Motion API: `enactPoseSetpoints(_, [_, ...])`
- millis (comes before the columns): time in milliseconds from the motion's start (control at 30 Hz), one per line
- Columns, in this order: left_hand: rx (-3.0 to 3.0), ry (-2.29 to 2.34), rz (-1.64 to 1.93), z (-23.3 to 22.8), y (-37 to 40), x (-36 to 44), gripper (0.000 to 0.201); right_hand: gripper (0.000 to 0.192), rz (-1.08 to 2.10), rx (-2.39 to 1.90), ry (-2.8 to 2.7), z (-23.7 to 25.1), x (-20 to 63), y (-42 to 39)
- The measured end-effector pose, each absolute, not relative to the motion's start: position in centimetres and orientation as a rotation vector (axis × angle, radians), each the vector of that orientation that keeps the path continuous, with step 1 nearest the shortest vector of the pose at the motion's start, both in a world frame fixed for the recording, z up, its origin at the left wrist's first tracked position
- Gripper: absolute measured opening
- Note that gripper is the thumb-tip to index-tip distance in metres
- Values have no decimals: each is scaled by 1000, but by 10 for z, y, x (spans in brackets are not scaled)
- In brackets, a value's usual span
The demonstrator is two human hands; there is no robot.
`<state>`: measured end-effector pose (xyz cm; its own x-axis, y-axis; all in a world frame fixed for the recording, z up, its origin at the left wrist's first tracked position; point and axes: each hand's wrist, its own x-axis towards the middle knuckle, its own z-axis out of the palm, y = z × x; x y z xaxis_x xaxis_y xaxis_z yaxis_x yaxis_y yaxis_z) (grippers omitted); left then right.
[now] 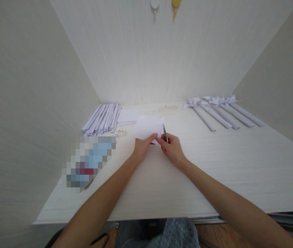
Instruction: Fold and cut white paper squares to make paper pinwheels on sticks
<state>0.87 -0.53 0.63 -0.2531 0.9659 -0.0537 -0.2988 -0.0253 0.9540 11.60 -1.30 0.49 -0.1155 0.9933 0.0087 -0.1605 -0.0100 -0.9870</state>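
Note:
A white square sheet of paper (149,126) is held just above the table in front of me. My left hand (143,146) pinches its near edge, thumb on top and fingers mostly hidden below. My right hand (172,148) is closed around a slim, pointed metal tool that looks like a pair of scissors (165,133), its tip aimed away from me. The right thumb and fingertips meet the sheet's near right corner, close to my left thumb. The handle of the tool is hidden in my palm.
Rolled paper sticks (102,119) lie in a pile at the left back, beside stacked paper squares (128,117) and small pale bits (120,133). Several paper pinwheels on sticks (215,112) lie at the right back. A blurred-out item (92,162) is at left. Walls enclose the white table (213,172).

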Motion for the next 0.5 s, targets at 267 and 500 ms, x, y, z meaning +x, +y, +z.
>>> enactPoseSetpoints(267, [691,1120,1645,13,-4,5,23,36,1567,-1013,-1184,19,115,-28])
enactPoseSetpoints(500, [575,1068,1699,17,-1,1,21,32,1647,-1035,-1264,14,111,-30])
